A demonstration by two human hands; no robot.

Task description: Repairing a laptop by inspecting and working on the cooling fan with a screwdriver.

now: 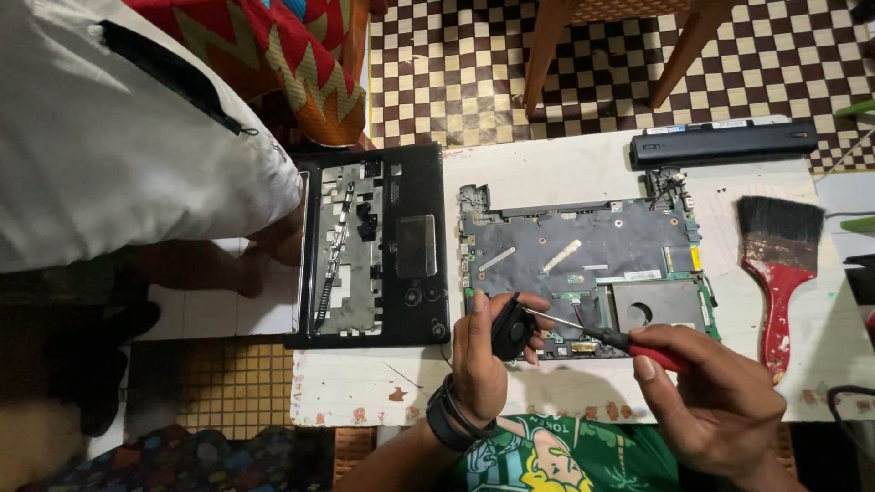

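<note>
The left hand [481, 357] has its fingers clenched around a small black cooling fan [512, 328], held at the near edge of the exposed laptop motherboard [583, 260] on the white counter [547, 169]. The right hand [711, 392] grips a red-handled screwdriver [612, 335], its tip touching the fan. A red-handled paintbrush [775, 264] lies well to the right.

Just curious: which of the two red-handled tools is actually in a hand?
The red-handled screwdriver, gripped by the right hand; the red-handled paintbrush lies untouched on the table.
</note>
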